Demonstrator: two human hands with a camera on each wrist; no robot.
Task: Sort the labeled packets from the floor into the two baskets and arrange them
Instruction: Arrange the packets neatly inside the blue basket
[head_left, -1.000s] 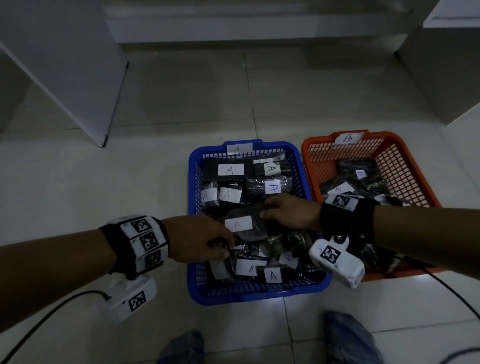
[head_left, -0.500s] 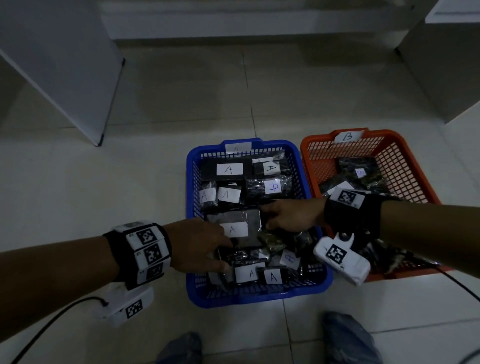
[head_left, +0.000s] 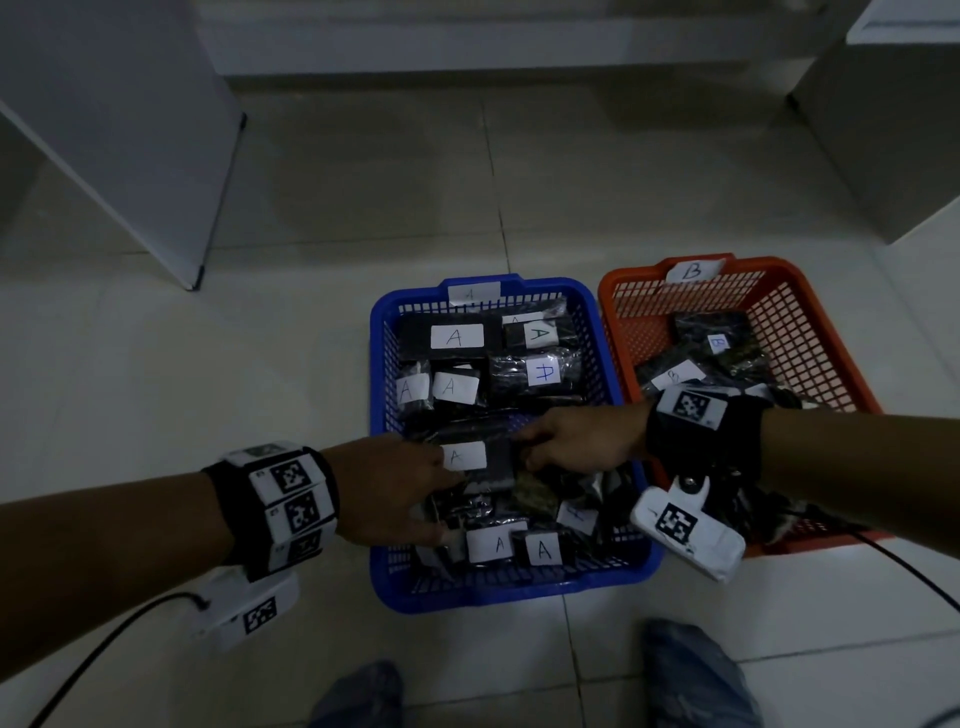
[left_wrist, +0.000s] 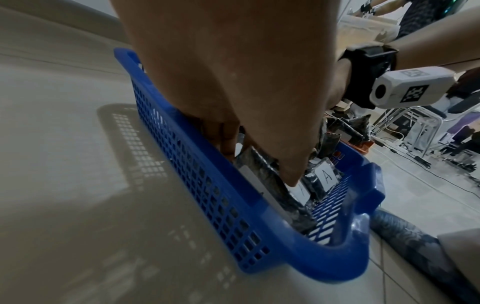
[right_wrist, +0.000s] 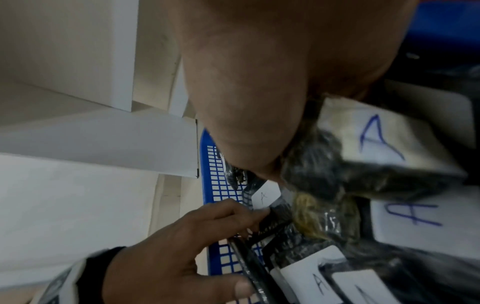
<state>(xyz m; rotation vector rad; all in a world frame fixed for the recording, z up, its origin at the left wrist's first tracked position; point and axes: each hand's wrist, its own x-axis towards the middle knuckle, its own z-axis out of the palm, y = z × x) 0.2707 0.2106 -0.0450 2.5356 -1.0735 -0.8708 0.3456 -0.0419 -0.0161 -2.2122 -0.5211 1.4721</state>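
A blue basket (head_left: 509, 597) marked A holds several dark packets with white A labels. To its right an orange basket (head_left: 795, 291) marked B holds dark B packets. Both hands reach into the blue basket's middle. Between them lies a flat dark packet (head_left: 498, 467) with an A label. My left hand (head_left: 405, 483) grips its left edge, thumb and fingers curled on it in the right wrist view (right_wrist: 182, 246). My right hand (head_left: 571, 441) pinches its right edge with curled fingers. The fingertips are hidden in the right wrist view by the palm (right_wrist: 259, 82).
A white cabinet panel (head_left: 130, 130) stands at far left and another cabinet (head_left: 893, 130) at far right. My knees in jeans (head_left: 691, 675) are just before the baskets. Cables trail from both wrist cameras over the tiled floor (head_left: 208, 389).
Both hands have carried the A packet a little away from me, from the near heap toward the basket's middle, and it now lies flatter.
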